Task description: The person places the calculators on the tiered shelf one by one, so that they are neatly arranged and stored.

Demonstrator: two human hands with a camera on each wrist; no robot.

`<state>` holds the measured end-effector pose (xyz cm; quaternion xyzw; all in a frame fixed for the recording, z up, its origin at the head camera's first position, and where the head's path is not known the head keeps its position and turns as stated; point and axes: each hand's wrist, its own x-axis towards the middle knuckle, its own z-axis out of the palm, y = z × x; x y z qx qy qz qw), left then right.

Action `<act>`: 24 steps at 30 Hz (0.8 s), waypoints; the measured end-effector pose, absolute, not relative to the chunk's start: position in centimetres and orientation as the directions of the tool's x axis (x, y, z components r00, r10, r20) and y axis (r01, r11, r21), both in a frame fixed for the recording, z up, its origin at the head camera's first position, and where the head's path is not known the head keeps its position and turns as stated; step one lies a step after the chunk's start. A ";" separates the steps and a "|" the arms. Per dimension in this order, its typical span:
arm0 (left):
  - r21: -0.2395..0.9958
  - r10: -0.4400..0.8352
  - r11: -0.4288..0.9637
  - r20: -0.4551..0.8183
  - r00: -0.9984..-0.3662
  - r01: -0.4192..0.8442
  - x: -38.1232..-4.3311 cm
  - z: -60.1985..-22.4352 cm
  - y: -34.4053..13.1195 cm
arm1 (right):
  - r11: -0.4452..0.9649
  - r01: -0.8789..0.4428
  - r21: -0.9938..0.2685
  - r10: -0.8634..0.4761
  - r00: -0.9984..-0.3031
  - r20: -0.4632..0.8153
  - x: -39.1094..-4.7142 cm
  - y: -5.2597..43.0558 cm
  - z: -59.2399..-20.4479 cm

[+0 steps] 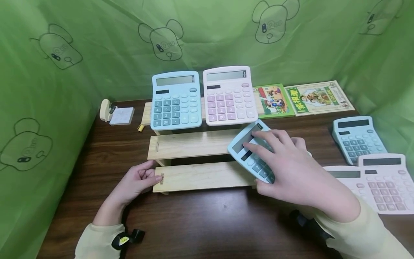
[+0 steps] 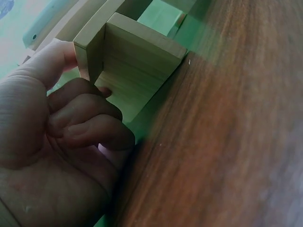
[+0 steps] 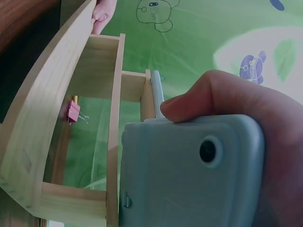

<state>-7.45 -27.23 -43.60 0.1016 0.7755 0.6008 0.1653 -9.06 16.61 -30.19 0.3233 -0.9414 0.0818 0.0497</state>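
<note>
My right hand (image 1: 288,171) grips a blue calculator (image 1: 242,147), tilted, over the right end of the middle and bottom steps of a wooden tiered stand (image 1: 200,178). In the right wrist view, the back of this calculator (image 3: 189,175) shows, with a fingertip at its edge. At the stand's left end, my left hand (image 1: 137,181) pinches the bottom step, thumb on top and the other fingers curled by its side. On the top step stand a blue calculator (image 1: 176,100) and a pink calculator (image 1: 229,95), side by side, leaning back, both displaying 0.
On the right lie another blue calculator (image 1: 357,138) and a pink calculator (image 1: 388,183) overlapping a further one (image 1: 344,172). Two picture books (image 1: 275,100) (image 1: 320,98) lie at the back right. A stapler (image 1: 105,110) and notepad (image 1: 122,116) sit back left. Green cloth surrounds the table.
</note>
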 end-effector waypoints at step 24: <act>0.963 0.371 0.257 -0.179 -0.911 -0.084 -7.7 -43.5 -27.0 | 0.728 -0.663 -0.175 -0.597 -0.738 0.314 -8.6 12.7 -32.2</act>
